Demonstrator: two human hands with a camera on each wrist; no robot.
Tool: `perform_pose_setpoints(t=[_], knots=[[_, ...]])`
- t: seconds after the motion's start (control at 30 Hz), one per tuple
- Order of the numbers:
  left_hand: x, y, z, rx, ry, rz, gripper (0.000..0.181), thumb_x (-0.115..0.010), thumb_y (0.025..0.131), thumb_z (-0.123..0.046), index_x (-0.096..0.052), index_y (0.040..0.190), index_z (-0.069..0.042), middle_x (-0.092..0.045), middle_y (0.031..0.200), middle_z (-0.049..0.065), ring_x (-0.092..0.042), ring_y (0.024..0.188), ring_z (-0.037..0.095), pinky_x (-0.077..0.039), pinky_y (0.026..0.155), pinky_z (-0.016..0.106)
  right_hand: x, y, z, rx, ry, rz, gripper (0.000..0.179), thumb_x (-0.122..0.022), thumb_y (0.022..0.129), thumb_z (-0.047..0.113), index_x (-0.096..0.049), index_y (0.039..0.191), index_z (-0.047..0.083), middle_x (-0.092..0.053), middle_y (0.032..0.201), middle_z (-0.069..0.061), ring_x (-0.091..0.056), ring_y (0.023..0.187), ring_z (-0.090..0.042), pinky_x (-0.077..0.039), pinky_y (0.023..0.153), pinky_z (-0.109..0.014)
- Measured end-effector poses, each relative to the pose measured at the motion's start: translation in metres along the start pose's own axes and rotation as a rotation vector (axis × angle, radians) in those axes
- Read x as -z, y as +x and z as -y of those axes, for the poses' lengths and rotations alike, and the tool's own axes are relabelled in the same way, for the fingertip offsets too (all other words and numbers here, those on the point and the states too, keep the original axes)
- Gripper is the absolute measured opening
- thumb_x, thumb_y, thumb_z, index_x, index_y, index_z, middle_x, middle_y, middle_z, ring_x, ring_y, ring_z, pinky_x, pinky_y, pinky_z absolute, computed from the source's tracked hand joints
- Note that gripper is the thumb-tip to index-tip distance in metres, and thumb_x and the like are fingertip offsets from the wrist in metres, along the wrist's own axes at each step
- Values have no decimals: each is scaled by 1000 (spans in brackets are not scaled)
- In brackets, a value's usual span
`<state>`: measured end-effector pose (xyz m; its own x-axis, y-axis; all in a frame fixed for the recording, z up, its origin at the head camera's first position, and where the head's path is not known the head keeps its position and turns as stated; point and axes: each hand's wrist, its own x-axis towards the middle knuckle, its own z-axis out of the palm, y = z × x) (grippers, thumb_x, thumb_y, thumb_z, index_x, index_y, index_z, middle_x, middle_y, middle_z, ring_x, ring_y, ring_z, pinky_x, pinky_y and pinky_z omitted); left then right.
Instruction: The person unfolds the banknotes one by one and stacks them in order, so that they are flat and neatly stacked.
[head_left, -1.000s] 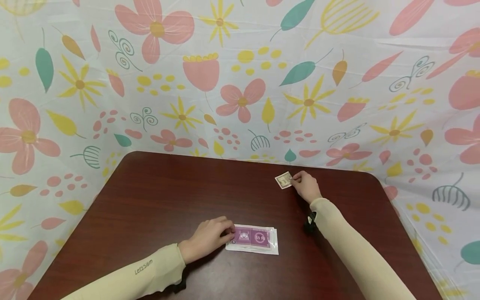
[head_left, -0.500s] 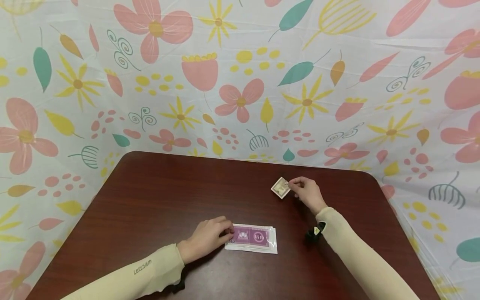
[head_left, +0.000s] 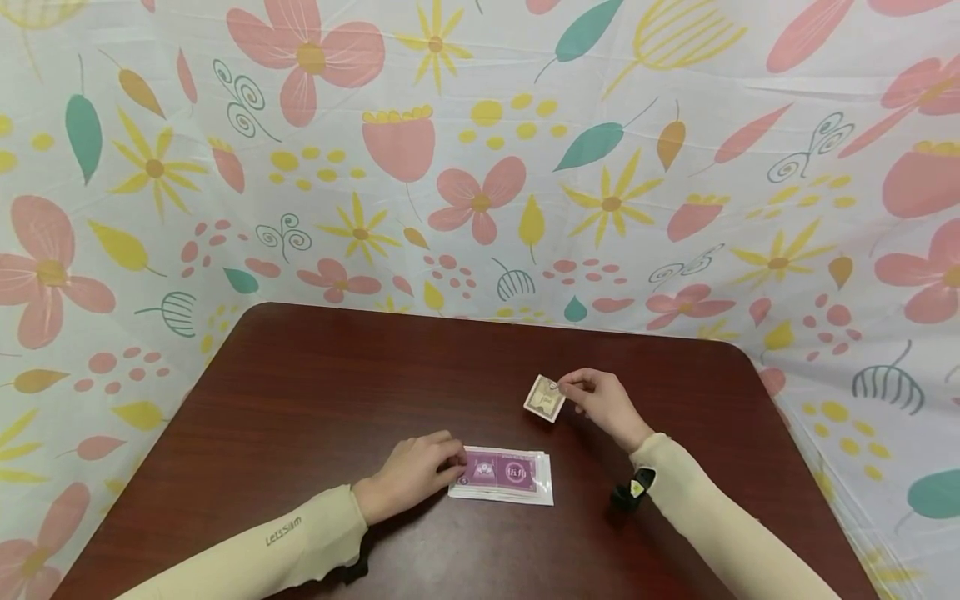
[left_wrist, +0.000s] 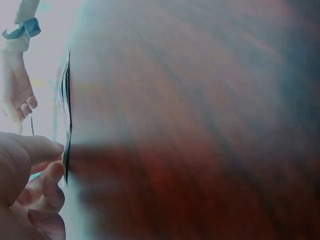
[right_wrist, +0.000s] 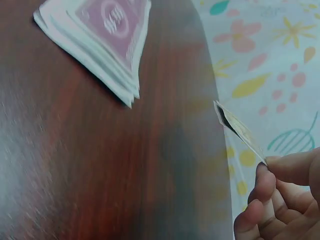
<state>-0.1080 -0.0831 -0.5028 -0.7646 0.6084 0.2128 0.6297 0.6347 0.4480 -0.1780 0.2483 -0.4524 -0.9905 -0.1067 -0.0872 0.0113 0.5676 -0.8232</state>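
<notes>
A thin stack of purple banknotes (head_left: pixel 498 472) with white borders lies flat on the table. My left hand (head_left: pixel 412 475) pinches its left end; in the left wrist view the stack's layered edge (left_wrist: pixel 67 110) runs up from between thumb and fingers. Farther back and to the right, my right hand (head_left: pixel 603 404) holds a small yellowish-brown folded banknote (head_left: pixel 545 397) by one corner, tilted above the table. The right wrist view shows this folded banknote (right_wrist: pixel 240 130) pinched between thumb and forefinger, its layers slightly parted at the far end.
The dark red-brown wooden table (head_left: pixel 337 375) has rounded back corners. A white cloth (head_left: pixel 480 275) printed with flowers and leaves hangs close behind and beside it. Dark straps with a small device (head_left: pixel 633 487) sit under the sleeved wrists.
My right hand has brought the folded banknote toward me and slightly left, nearer the purple stack, turning it on the way. The left hand stays on the stack.
</notes>
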Motion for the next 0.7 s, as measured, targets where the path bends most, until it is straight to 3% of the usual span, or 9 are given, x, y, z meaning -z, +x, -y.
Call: perform_pose_setpoints(t=[0.27,0.47,0.7], knots=[[3,6,-2,4,3,-25,4,-77,95,-21,-73,94,-20,-64,90,-10,-58,72,1,-47,58,21,-9,-16,15,49,23,70,18,-68,102,17,-75,110,3,-69,94,-12,-58,68,-19,-49,59,-28],[9,18,-8,-5,-17,-89,5,-75,96,-23,-74,96,-19,-65,90,-9,-63,74,6,-51,61,26,-16,-24,26,113,7,146,13,-72,100,17,-77,106,6,-70,91,-6,-57,66,-19,-50,58,-28],[15,35,-18,32,-92,-129,6,-73,99,-24,-76,99,-18,-64,87,-9,-59,71,7,-48,61,24,-24,-27,36,214,-61,260,10,-71,100,16,-79,102,10,-71,94,-3,-53,60,-13,-46,55,-25]])
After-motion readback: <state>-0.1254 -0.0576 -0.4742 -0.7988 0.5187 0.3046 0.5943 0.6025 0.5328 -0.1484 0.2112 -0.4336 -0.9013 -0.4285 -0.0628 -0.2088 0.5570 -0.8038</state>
